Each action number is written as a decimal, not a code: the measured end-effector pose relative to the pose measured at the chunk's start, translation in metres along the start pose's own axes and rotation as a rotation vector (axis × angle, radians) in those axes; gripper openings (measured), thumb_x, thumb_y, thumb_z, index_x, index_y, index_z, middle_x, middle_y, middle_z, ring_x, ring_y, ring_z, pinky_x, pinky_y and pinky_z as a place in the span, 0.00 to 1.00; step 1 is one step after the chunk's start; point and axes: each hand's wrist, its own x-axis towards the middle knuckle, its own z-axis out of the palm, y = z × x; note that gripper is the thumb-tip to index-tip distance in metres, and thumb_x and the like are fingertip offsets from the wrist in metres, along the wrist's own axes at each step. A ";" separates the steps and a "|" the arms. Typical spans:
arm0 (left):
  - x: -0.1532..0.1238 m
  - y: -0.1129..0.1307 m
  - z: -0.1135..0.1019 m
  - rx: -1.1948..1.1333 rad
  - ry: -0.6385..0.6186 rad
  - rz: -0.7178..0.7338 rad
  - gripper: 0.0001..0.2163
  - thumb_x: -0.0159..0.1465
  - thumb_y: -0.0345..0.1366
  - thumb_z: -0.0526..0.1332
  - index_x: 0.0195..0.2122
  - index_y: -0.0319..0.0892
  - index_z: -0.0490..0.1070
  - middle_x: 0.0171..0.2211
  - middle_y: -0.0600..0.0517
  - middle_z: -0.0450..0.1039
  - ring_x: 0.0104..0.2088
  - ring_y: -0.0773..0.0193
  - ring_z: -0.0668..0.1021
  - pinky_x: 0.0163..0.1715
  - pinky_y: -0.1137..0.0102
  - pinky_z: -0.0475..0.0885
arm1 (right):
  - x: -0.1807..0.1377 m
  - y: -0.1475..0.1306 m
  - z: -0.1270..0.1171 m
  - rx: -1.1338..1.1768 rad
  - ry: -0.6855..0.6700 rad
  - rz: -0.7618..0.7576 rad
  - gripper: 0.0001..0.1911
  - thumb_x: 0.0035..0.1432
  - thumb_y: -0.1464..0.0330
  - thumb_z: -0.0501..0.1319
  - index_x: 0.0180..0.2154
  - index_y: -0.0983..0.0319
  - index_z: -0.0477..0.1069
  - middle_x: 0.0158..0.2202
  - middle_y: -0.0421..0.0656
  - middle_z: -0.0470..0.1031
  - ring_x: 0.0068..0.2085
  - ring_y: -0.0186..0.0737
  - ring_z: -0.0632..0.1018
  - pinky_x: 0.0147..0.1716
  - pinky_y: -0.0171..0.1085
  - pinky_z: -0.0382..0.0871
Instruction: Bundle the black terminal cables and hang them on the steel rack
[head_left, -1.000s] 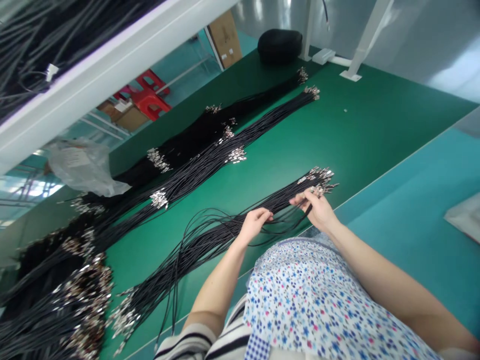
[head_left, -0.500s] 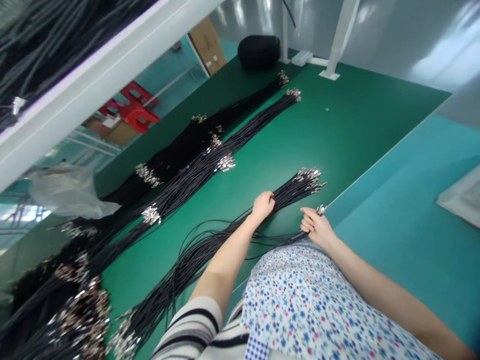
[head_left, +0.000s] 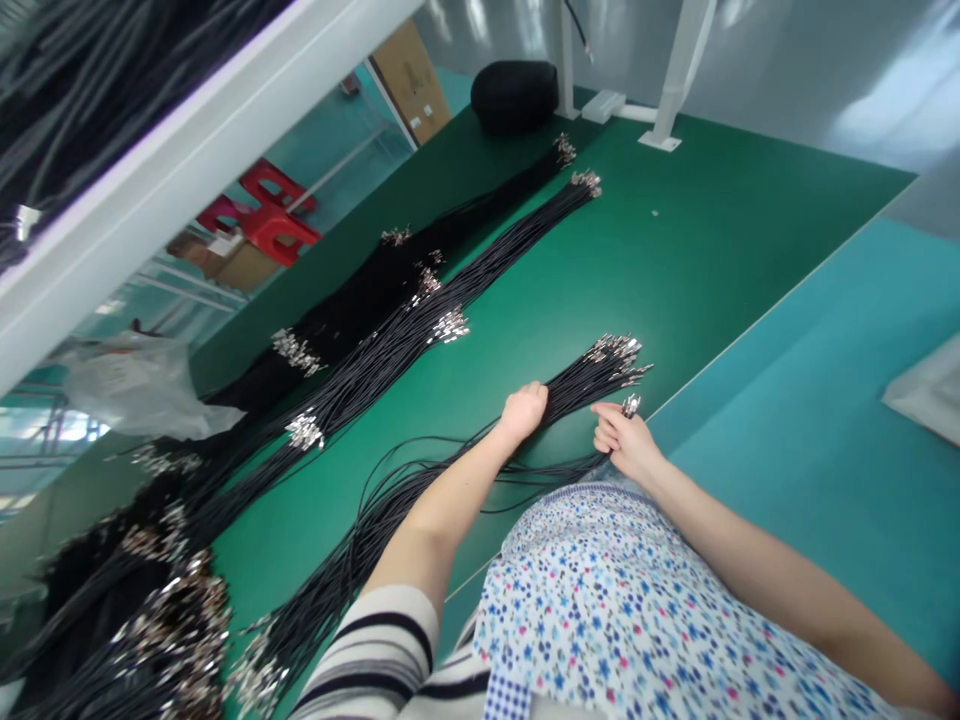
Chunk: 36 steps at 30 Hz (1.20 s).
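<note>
My left hand point(head_left: 523, 409) rests with curled fingers on a bundle of thin black cables point(head_left: 577, 375) whose silver metal ends fan out to the right on the green table point(head_left: 675, 260). My right hand point(head_left: 624, 440) is closed around a few black cables near the table's front edge, with their metal tips sticking up past my fingers. The rest of the bundle trails left and down along the table in loose loops point(head_left: 390, 500).
Two longer rows of black cables point(head_left: 420, 310) with metal ends run diagonally across the table's far side. A heap of cable ends point(head_left: 172, 620) lies at lower left. A black pouch point(head_left: 514, 92), white frame posts point(head_left: 679, 70) and a clear plastic bag point(head_left: 127, 385) stand around.
My left hand moved up onto the main bundle. My right hand pulled a few cables away from the bundle's end toward the table edge. The view shifted slightly.
</note>
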 end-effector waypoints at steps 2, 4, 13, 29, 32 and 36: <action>-0.003 -0.001 -0.006 -0.003 0.049 0.006 0.10 0.64 0.31 0.46 0.36 0.39 0.66 0.38 0.43 0.66 0.43 0.58 0.69 0.43 0.66 0.63 | 0.000 -0.003 0.001 0.006 -0.002 -0.005 0.14 0.42 0.65 0.66 0.28 0.62 0.63 0.12 0.27 0.45 0.13 0.24 0.49 0.12 0.28 0.46; -0.013 -0.002 -0.013 -0.076 0.127 0.013 0.11 0.65 0.33 0.44 0.36 0.40 0.65 0.37 0.43 0.66 0.42 0.58 0.68 0.44 0.66 0.62 | 0.001 -0.007 0.005 0.012 -0.007 -0.016 0.15 0.43 0.64 0.67 0.29 0.62 0.63 0.12 0.27 0.44 0.14 0.24 0.48 0.13 0.28 0.45; -0.099 0.024 -0.017 -0.514 0.044 0.216 0.07 0.61 0.38 0.52 0.33 0.41 0.66 0.41 0.46 0.66 0.45 0.59 0.67 0.48 0.63 0.62 | 0.008 -0.011 0.046 -0.702 -0.139 -0.392 0.16 0.53 0.56 0.58 0.29 0.64 0.68 0.17 0.38 0.62 0.20 0.31 0.64 0.21 0.33 0.62; -0.066 0.045 -0.029 -2.168 -0.475 -0.175 0.18 0.59 0.46 0.57 0.21 0.40 0.52 0.14 0.63 0.38 0.13 0.78 0.45 0.13 0.80 0.44 | 0.019 -0.033 0.006 -0.736 -0.104 0.061 0.11 0.56 0.67 0.58 0.38 0.68 0.69 0.32 0.47 0.75 0.25 0.30 0.74 0.24 0.29 0.69; -0.058 0.037 -0.027 -2.315 -0.327 -0.309 0.17 0.60 0.42 0.58 0.22 0.40 0.51 0.14 0.62 0.38 0.13 0.78 0.45 0.13 0.80 0.43 | 0.047 -0.024 -0.013 -0.744 0.203 0.084 0.12 0.59 0.65 0.56 0.30 0.68 0.67 0.20 0.43 0.72 0.15 0.26 0.67 0.12 0.25 0.58; -0.060 0.041 -0.031 -2.242 -0.238 -0.309 0.16 0.59 0.42 0.59 0.23 0.40 0.55 0.14 0.62 0.42 0.13 0.78 0.49 0.14 0.80 0.44 | 0.074 -0.016 -0.006 -0.829 0.246 0.113 0.17 0.57 0.61 0.58 0.23 0.68 0.65 0.13 0.43 0.67 0.11 0.31 0.66 0.08 0.28 0.57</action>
